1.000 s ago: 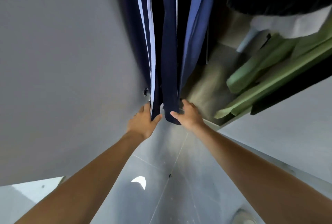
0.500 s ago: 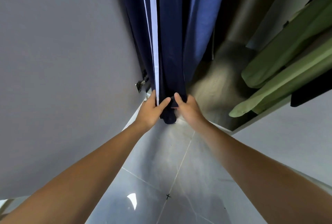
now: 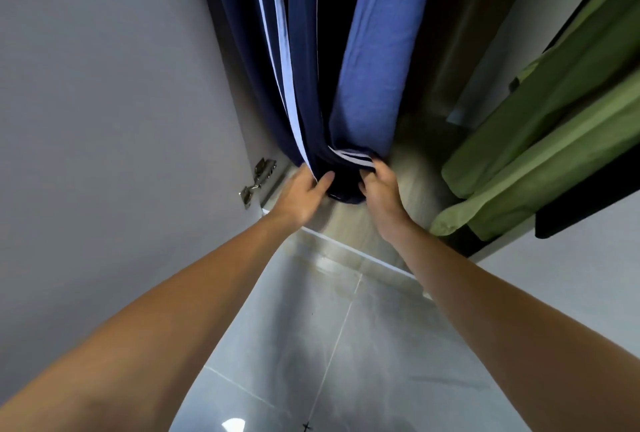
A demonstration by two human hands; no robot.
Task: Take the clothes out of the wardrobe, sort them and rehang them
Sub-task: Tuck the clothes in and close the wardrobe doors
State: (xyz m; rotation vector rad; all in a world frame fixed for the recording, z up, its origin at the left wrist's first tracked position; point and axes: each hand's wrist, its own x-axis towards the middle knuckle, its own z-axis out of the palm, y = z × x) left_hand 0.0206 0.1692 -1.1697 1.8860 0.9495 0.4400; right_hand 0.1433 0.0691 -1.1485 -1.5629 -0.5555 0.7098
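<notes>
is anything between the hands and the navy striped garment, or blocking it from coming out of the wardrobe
Nothing lies between them: the left hand and right hand already grip the bunched hem of the navy striped garment. Its way out over the floor looks open; a lighter blue garment hangs against it. The rail is out of view.

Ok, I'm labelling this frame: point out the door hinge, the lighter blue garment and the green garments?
door hinge (image 3: 258,182), head view, on its metal body.
lighter blue garment (image 3: 377,57), head view, mid-length of its hanging cloth.
green garments (image 3: 540,140), head view, on the upper fold.
</notes>
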